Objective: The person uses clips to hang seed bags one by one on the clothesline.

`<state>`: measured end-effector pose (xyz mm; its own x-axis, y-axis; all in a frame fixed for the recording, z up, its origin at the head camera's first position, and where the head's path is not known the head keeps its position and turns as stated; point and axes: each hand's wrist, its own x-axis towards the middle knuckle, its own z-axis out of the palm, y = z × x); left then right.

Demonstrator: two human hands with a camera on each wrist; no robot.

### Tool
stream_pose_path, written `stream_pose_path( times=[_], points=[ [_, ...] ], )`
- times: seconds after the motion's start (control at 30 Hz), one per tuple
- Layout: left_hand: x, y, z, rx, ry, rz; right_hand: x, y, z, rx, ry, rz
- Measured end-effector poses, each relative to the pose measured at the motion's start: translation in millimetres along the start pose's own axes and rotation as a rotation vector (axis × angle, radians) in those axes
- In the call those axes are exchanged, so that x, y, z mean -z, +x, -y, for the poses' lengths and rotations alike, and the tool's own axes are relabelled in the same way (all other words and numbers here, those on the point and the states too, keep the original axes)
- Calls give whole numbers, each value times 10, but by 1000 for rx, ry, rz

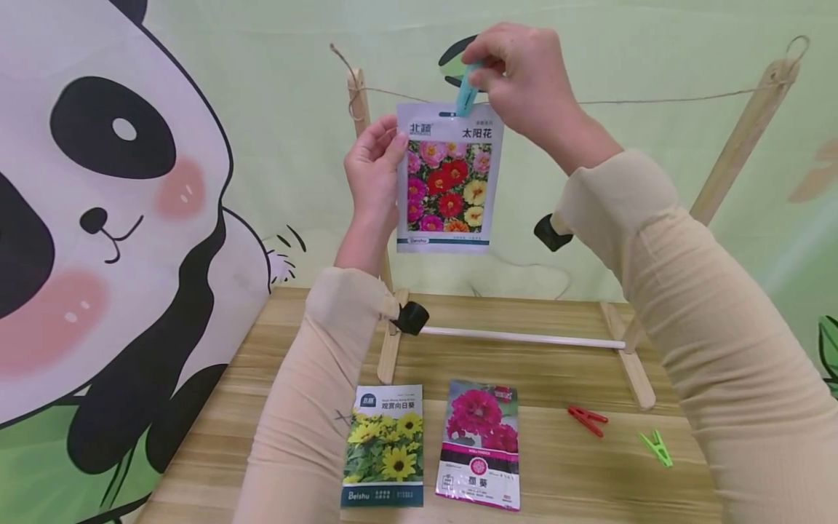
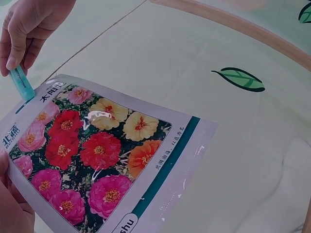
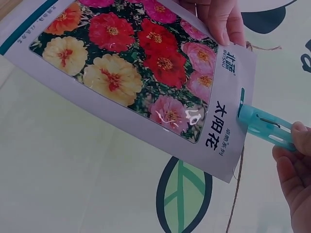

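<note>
A seed packet (image 1: pixel 448 189) with red, pink and yellow flowers hangs upright in front of the twine (image 1: pixel 661 97). My left hand (image 1: pixel 374 164) pinches its left edge between thumb and fingers. Up at the top edge, my right hand (image 1: pixel 527 76) pinches a light blue clothespin (image 1: pixel 467 91) by its upper end. The right wrist view shows the clothespin's tip (image 3: pixel 244 114) over the packet's top border, by the hanging slot. Behind the packet, part of the twine is hidden.
Wooden posts (image 1: pixel 746 138) hold the twine, with a white rod (image 1: pixel 524 336) between their feet. On the wooden table (image 1: pixel 294 407) lie a sunflower packet (image 1: pixel 385 447), a hollyhock packet (image 1: pixel 480 444), a red clothespin (image 1: pixel 587 420) and a green clothespin (image 1: pixel 657 446). A panda backdrop (image 1: pixel 196 240) stands behind.
</note>
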<state>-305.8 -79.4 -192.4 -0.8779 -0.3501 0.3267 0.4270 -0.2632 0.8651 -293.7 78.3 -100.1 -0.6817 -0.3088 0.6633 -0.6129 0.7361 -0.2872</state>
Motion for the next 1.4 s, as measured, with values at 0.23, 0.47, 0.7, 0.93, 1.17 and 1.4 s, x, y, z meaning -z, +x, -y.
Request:
stream_pose_path(
  times=[0.23, 0.47, 0.7, 0.93, 1.17, 1.4],
  points=[
    [-19, 3, -10, 11, -5, -10, 6, -2, 3, -8, 5, 20],
    [-18, 7, 10, 1, -1, -13, 4, -2, -7, -10, 28, 49],
    [-22, 8, 32, 1, 3, -21, -25, -12, -21, -20, 33, 54],
    [-22, 2, 45, 13, 25, -29, -55, -37, -25, -5, 33, 27],
    [-6, -8, 57, 10, 33, -17, -94, -66, -53, -5, 54, 30],
    [35, -19, 58, -7, 46, -4, -138, -96, -91, 28, 55, 16]
  ],
)
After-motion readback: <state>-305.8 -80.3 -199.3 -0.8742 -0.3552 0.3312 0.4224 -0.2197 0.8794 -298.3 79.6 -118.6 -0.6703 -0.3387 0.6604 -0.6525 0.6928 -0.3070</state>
